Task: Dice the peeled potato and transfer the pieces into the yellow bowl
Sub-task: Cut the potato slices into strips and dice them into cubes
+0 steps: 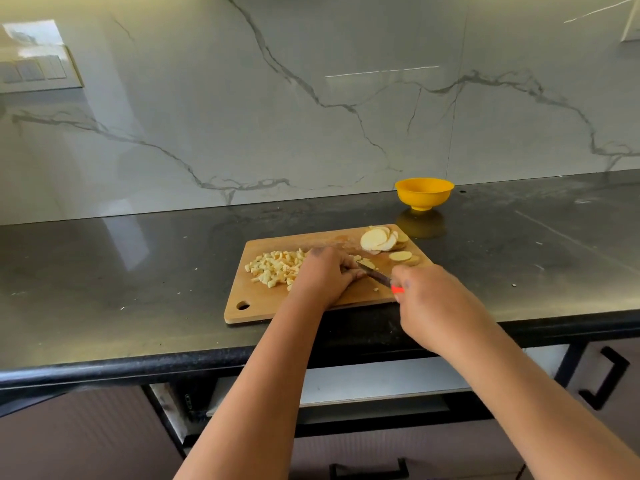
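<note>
- The wooden cutting board (273,306) lies on the dark countertop (121,271), near its front edge.
- A heap of diced potato (273,268) sits on the left half of the board.
- The left hand (325,275) rests at the middle of the board, just right of the dice, fingers curled down over a potato slice (366,263) that is mostly hidden beneath them.
- The knife (375,275) has its dark blade angled across the board, tip at the left fingers.
- The right hand (429,299) is closed round the knife's orange handle, at the board's right front edge.
- A fanned stack of potato slices (379,239) lies at the board's far right corner, with loose slices just in front.
- The yellow bowl (424,192) stands behind the board's far right corner, apart from it, by the marble wall (311,98).
</note>
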Action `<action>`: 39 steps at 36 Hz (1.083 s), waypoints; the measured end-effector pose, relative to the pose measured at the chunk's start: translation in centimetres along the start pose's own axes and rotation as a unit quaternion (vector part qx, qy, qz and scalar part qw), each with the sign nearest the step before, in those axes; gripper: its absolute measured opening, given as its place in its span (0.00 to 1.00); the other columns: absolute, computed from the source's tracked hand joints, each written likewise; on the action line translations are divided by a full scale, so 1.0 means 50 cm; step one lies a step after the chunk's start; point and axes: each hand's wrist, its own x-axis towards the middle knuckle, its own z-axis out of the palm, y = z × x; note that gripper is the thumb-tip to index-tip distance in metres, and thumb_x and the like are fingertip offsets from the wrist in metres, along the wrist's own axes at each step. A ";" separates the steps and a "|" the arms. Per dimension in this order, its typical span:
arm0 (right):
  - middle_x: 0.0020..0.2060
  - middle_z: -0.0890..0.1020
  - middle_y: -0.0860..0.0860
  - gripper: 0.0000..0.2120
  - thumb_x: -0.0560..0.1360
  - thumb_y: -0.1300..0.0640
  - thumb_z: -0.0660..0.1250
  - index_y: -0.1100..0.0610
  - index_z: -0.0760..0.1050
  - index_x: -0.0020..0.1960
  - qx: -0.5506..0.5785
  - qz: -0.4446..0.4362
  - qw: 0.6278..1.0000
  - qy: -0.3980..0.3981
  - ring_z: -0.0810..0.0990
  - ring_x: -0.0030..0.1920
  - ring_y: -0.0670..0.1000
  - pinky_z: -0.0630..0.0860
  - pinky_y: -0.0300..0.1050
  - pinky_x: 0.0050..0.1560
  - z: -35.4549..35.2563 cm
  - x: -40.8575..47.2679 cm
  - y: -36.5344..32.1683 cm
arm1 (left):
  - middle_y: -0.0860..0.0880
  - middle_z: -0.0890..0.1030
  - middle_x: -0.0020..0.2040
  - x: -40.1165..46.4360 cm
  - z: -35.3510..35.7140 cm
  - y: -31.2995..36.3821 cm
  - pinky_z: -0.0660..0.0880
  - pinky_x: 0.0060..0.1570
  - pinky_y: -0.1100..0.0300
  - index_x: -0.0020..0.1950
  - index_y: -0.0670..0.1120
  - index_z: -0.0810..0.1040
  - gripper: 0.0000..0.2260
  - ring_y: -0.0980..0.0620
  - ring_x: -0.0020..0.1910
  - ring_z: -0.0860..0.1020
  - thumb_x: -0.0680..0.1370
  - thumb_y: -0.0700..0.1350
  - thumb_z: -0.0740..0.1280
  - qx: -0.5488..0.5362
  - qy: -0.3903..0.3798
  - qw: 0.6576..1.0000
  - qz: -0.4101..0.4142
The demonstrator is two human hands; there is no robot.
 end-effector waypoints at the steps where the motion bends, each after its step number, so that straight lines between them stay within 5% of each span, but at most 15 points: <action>1: 0.39 0.75 0.48 0.06 0.77 0.60 0.63 0.50 0.73 0.50 -0.001 0.006 1.000 -0.013 0.76 0.38 0.49 0.76 0.45 0.37 -0.014 -0.005 0.007 | 0.50 0.84 0.55 -0.002 0.000 0.000 0.74 0.55 0.60 0.55 0.48 0.85 0.08 0.52 0.54 0.79 0.78 0.48 0.70 -0.008 0.005 1.000 0.001; 5: 0.39 0.73 0.45 0.03 0.79 0.54 0.65 0.46 0.75 0.48 0.033 -0.001 0.999 -0.031 0.72 0.34 0.44 0.65 0.35 0.30 -0.071 -0.017 0.050 | 0.51 0.84 0.52 -0.008 0.002 -0.003 0.73 0.48 0.63 0.55 0.48 0.84 0.09 0.55 0.48 0.77 0.77 0.48 0.71 -0.016 0.018 1.000 -0.003; 8: 0.35 0.70 0.42 0.02 0.79 0.52 0.65 0.46 0.75 0.48 0.066 -0.015 0.997 -0.022 0.70 0.32 0.43 0.61 0.35 0.27 -0.084 -0.015 0.071 | 0.49 0.83 0.55 -0.010 0.004 -0.006 0.73 0.51 0.62 0.60 0.48 0.82 0.14 0.52 0.53 0.78 0.76 0.50 0.72 -0.005 0.030 1.000 0.001; 14: 0.32 0.70 0.42 0.03 0.79 0.54 0.65 0.51 0.72 0.51 0.085 -0.036 0.988 0.122 0.69 0.30 0.43 0.58 0.36 0.26 -0.027 0.009 0.048 | 0.51 0.79 0.63 -0.013 0.006 -0.017 0.72 0.63 0.54 0.69 0.53 0.75 0.22 0.49 0.64 0.73 0.76 0.54 0.71 0.035 0.057 0.998 0.017; 25: 0.34 0.76 0.47 0.04 0.79 0.55 0.63 0.53 0.74 0.46 0.090 -0.067 0.982 0.155 0.75 0.34 0.46 0.78 0.47 0.33 0.075 0.037 0.027 | 0.52 0.81 0.57 0.004 0.017 -0.027 0.74 0.59 0.55 0.62 0.48 0.78 0.17 0.51 0.60 0.75 0.77 0.53 0.71 0.038 0.050 0.998 0.008; 33: 0.34 0.78 0.49 0.03 0.80 0.57 0.62 0.55 0.73 0.48 0.096 -0.063 0.981 0.155 0.76 0.33 0.47 0.72 0.40 0.29 0.092 0.040 0.014 | 0.53 0.81 0.56 0.005 0.022 -0.032 0.74 0.57 0.55 0.60 0.49 0.78 0.16 0.51 0.59 0.76 0.75 0.52 0.72 0.025 0.061 0.998 0.015; 39: 0.35 0.79 0.49 0.04 0.79 0.56 0.63 0.56 0.75 0.49 0.105 -0.059 0.980 0.157 0.77 0.34 0.47 0.78 0.47 0.33 0.086 0.044 0.018 | 0.53 0.81 0.56 0.006 0.022 -0.033 0.75 0.57 0.56 0.61 0.49 0.78 0.16 0.52 0.58 0.76 0.75 0.53 0.72 0.024 0.066 0.997 0.017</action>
